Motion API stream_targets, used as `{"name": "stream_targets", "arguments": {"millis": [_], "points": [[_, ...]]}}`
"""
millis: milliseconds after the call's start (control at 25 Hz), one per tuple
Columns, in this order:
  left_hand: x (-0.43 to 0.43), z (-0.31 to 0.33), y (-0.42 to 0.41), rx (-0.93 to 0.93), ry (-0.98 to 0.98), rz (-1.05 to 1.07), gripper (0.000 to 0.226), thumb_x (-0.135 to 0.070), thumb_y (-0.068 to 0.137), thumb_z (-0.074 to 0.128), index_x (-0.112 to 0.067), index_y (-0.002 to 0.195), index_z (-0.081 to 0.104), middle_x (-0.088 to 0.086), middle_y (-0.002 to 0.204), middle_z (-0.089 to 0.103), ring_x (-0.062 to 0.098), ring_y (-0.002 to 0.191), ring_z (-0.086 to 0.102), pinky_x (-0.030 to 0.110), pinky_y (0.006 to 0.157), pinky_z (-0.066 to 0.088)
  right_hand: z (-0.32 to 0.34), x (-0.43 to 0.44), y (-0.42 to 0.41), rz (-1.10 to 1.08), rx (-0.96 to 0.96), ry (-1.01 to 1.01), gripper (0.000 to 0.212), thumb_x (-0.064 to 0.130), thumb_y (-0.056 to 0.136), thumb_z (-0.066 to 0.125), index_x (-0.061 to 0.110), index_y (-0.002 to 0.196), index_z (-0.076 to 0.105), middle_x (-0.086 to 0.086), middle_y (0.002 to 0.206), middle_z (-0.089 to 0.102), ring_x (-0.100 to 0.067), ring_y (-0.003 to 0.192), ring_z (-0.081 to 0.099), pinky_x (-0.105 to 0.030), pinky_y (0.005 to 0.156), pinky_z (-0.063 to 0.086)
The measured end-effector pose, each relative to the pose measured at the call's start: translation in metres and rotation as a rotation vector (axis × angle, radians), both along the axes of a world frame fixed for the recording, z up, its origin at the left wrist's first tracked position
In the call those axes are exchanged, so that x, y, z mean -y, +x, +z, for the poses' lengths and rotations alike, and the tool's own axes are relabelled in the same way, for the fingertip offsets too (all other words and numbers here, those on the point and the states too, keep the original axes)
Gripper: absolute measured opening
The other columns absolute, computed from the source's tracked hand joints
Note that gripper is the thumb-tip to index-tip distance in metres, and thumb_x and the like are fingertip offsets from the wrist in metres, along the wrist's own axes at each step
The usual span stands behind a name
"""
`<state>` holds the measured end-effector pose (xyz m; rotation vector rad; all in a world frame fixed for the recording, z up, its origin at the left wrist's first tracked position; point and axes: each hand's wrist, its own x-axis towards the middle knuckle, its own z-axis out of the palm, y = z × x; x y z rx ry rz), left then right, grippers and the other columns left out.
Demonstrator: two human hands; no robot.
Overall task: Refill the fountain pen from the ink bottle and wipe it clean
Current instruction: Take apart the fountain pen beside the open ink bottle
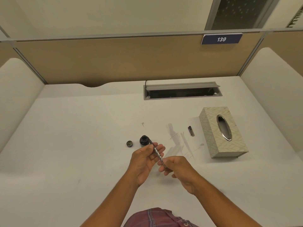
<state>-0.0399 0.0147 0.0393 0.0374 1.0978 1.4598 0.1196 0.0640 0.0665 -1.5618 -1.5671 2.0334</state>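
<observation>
Fingers of both hands, left hand (144, 158) and right hand (177, 167), grip the fountain pen (157, 153), its nib end hidden against the ink bottle (144, 140).

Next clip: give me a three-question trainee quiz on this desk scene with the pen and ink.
1. True or false: the ink bottle has its lid on.
2. Which hands hold the fountain pen? A) left hand only B) right hand only C) both
3. Fill in: the pen cap lies just left of the ____.

Key: 1 false, the bottle lid lies beside it; 2 C; 3 tissue box.
</observation>
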Motion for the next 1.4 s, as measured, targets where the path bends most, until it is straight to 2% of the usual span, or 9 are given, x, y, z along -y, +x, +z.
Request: {"name": "stream_targets", "arguments": {"millis": [280, 480, 560, 720, 920, 1040, 1120, 1280, 1400], "points": [[-0.0037, 0.0017, 0.0016, -0.010, -0.002, 0.052, 0.025, -0.008, 0.111, 0.049, 0.007, 0.120, 0.067, 0.026, 0.120, 0.078, 0.034, 0.113, 0.078, 0.043, 0.095, 0.060, -0.0068, 0.0077, -0.0088, -0.098, 0.065, 0.269, 0.020, 0.026, 0.099, 0.064, 0.020, 0.093, 0.082, 0.005, 0.079, 0.078, -0.005, 0.071, 0.065, -0.018, 0.071, 0.048], [-0.0004, 0.0008, 0.0024, 0.009, -0.002, 0.065, 0.023, -0.007, 0.110, 0.051, 0.005, 0.120, 0.068, 0.025, 0.121, 0.078, 0.035, 0.116, 0.077, 0.045, 0.098, 0.058, -0.0052, 0.0044, -0.0063, -0.121, 0.061, 0.475, 0.004, 0.023, 0.082, 0.085, 0.022, 0.084, 0.082, 0.004, 0.072, 0.077, -0.010, 0.069, 0.071, -0.017, 0.066, 0.054], [-0.0015, 0.0020, -0.0005, 0.022, 0.012, 0.057, 0.025, -0.008, 0.110, 0.050, 0.006, 0.123, 0.067, 0.025, 0.123, 0.078, 0.034, 0.117, 0.076, 0.044, 0.099, 0.058, -0.0039, 0.0044, -0.0075, -0.102, 0.056, 0.439, 0.010, 0.030, 0.086, 0.080, 0.021, 0.085, 0.081, 0.004, 0.076, 0.078, -0.011, 0.073, 0.072, -0.018, 0.068, 0.054], [-0.0025, 0.0041, -0.0053, 0.026, 0.029, 0.035, 0.027, -0.009, 0.111, 0.049, 0.007, 0.126, 0.065, 0.026, 0.127, 0.076, 0.034, 0.120, 0.075, 0.044, 0.101, 0.057, 0.0005, 0.0026, -0.0082, -0.039, 0.017, 0.142, 0.032, 0.034, 0.104, 0.052, 0.017, 0.098, 0.078, 0.002, 0.086, 0.081, -0.016, 0.085, 0.075, -0.025, 0.080, 0.050], [-0.0022, 0.0037, -0.0039, 0.038, 0.038, 0.048, 0.028, -0.009, 0.110, 0.050, 0.008, 0.128, 0.064, 0.026, 0.127, 0.076, 0.035, 0.119, 0.075, 0.045, 0.100, 0.057, -0.0022, 0.0024, -0.0061, -0.139, -0.050, 0.196, 0.015, 0.027, 0.087, 0.080, 0.013, 0.091, 0.076, -0.007, 0.084, 0.077, -0.013, 0.076, 0.070, -0.024, 0.072, 0.055], [-0.0024, 0.0044, -0.0037, 0.039, 0.041, 0.046, 0.029, -0.009, 0.111, 0.049, 0.008, 0.129, 0.063, 0.026, 0.127, 0.076, 0.034, 0.120, 0.075, 0.045, 0.101, 0.057, -0.0033, 0.0014, -0.0057, -0.112, -0.027, 0.161, 0.024, 0.038, 0.096, 0.066, 0.017, 0.094, 0.076, -0.001, 0.087, 0.079, -0.015, 0.083, 0.074, -0.029, 0.081, 0.054], [-0.0024, 0.0049, -0.0037, 0.033, 0.040, 0.045, 0.029, -0.009, 0.111, 0.049, 0.008, 0.129, 0.064, 0.026, 0.127, 0.076, 0.034, 0.120, 0.075, 0.044, 0.101, 0.057, -0.0023, 0.0015, -0.0058, -0.086, -0.019, 0.092, 0.029, 0.034, 0.104, 0.052, 0.018, 0.100, 0.076, 0.001, 0.089, 0.081, -0.018, 0.089, 0.076, -0.031, 0.085, 0.051], [-0.0018, 0.0049, -0.0043, 0.035, 0.039, 0.048, 0.029, -0.009, 0.111, 0.048, 0.008, 0.128, 0.064, 0.026, 0.126, 0.076, 0.035, 0.119, 0.076, 0.045, 0.100, 0.057, 0.0000, 0.0041, -0.0050, -0.098, -0.053, 0.151, 0.011, 0.025, 0.092, 0.072, 0.015, 0.096, 0.076, -0.003, 0.087, 0.079, -0.017, 0.084, 0.074, -0.024, 0.076, 0.051], [-0.0011, 0.0049, -0.0039, 0.038, 0.038, 0.046, 0.029, -0.009, 0.111, 0.047, 0.008, 0.128, 0.064, 0.026, 0.126, 0.076, 0.035, 0.119, 0.076, 0.045, 0.099, 0.057, -0.0018, 0.0038, -0.0048, -0.119, -0.055, 0.150, 0.020, 0.033, 0.089, 0.077, 0.016, 0.098, 0.074, -0.005, 0.088, 0.078, -0.013, 0.081, 0.073, -0.025, 0.075, 0.053]]}}
